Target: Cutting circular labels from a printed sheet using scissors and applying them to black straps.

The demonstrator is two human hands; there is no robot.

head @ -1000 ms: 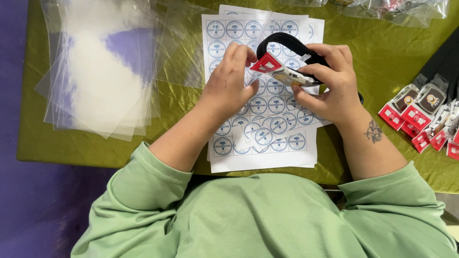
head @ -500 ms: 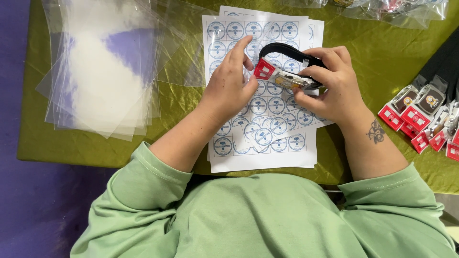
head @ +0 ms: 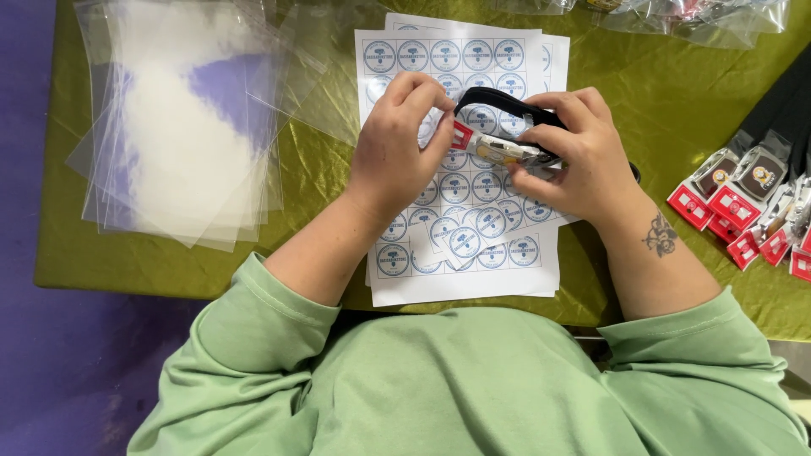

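1. My left hand (head: 397,148) is closed narrow, with the fingertips pinched together on the red tag end of the belt buckle (head: 494,148). I cannot tell if a small sticker is under the fingers.
2. My right hand (head: 583,160) holds the other side of the buckle, thumb below and fingers curled over the top, so the buckle is gripped between both my hands.
3. The black strap (head: 498,101) of the belt makes a loop from the buckle, just behind my fingers.
4. The buckle is above the white sticker sheet (head: 460,177), near the middle of it, and it does not touch the sheet.
5. The sticker sheet has rows of round blue and white stickers. It lies on the green cloth (head: 659,93), and a second sheet shows under it at the far edge.
6. To the left of the sticker sheet there is a pile of clear plastic bags (head: 182,127), well apart from my hands.
7. To the right of the sticker sheet, near the edge of the cloth, there is a row of other belts (head: 743,198) with buckles and red tags.
8. Behind the sticker sheet, at the far right, some filled plastic bags (head: 676,13) lie on the cloth.
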